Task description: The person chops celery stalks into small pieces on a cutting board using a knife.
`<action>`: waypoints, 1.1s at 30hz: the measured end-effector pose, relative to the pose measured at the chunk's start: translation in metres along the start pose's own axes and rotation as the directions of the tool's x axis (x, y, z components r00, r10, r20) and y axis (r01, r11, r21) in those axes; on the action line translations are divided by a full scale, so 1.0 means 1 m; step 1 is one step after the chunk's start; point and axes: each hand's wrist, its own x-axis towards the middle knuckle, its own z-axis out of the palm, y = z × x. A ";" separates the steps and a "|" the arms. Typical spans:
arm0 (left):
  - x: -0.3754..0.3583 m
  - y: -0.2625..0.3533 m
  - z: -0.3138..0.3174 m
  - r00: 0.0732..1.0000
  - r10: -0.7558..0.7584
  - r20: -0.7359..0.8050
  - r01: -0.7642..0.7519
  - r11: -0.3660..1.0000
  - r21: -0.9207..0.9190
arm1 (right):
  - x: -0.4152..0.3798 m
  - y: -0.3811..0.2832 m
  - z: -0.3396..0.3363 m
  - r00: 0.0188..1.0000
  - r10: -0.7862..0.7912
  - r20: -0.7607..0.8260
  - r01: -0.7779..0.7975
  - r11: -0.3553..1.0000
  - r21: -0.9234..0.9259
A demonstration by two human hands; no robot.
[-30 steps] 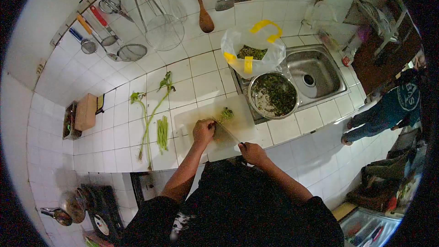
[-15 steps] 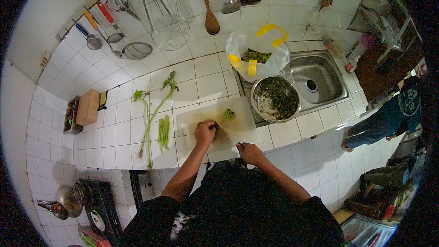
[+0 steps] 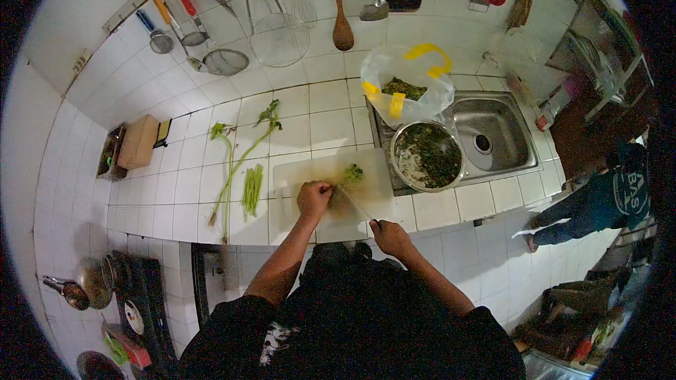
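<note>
My right hand (image 3: 392, 238) is closed around the handle of a knife (image 3: 357, 203). The blade slants up and left across a white cutting board (image 3: 373, 200). My left hand (image 3: 315, 199) has its fingers curled at the blade's tip, on leafy greens mostly hidden by the fingers. A small tuft of cut greens (image 3: 352, 174) lies on the board just beyond the blade. Left of the board are a bundle of trimmed green stalks (image 3: 252, 191) and long leafy stalks (image 3: 243, 158) with roots on one.
A metal bowl of chopped greens (image 3: 427, 156) stands right of the board, before a plastic bag (image 3: 410, 88) with greens inside. Beyond is a steel sink (image 3: 517, 127). Utensils such as a wooden spoon (image 3: 341, 28) hang on the wall. Another person (image 3: 598, 200) stands at right.
The camera view has shifted slightly, moving the wall and counter in frame. Both hands stay at the board, and the knife lies at a slightly different angle near the left fingers.
</note>
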 end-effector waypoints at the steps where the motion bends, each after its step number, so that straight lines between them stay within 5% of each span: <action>1: -0.001 -0.002 0.002 0.999 0.027 -0.043 -0.026 0.999 0.037 | 0.001 0.001 0.003 1.000 -0.019 -0.011 0.019 1.000 0.007; 6: -0.005 -0.002 0.007 0.994 0.049 -0.101 -0.037 0.993 0.109 | 0.008 0.005 0.012 1.000 -0.005 0.024 0.007 0.998 -0.061; 9: -0.004 0.002 0.005 0.995 0.050 -0.086 -0.042 0.994 0.102 | 0.019 0.011 0.022 0.990 -0.138 -0.033 0.135 0.987 -0.082; 17: -0.010 0.009 -0.006 0.987 0.106 -0.118 -0.094 0.990 0.107 | 0.023 0.003 0.018 0.999 -0.033 -0.014 0.031 0.992 -0.124; 27: -0.003 0.004 -0.004 0.994 -0.086 -0.070 0.091 0.993 0.076 | 0.038 -0.012 0.018 0.995 -0.102 -0.023 0.099 0.989 -0.112; 30: 0.002 -0.007 0.004 0.989 -0.141 0.045 0.143 0.988 -0.053 | 0.028 0.016 0.023 0.942 -0.336 0.012 0.326 0.906 -0.270; 33: -0.001 -0.003 0.002 0.993 -0.112 0.044 0.112 0.994 0.004 | 0.004 -0.005 0.011 0.986 -0.162 -0.025 0.156 0.974 -0.163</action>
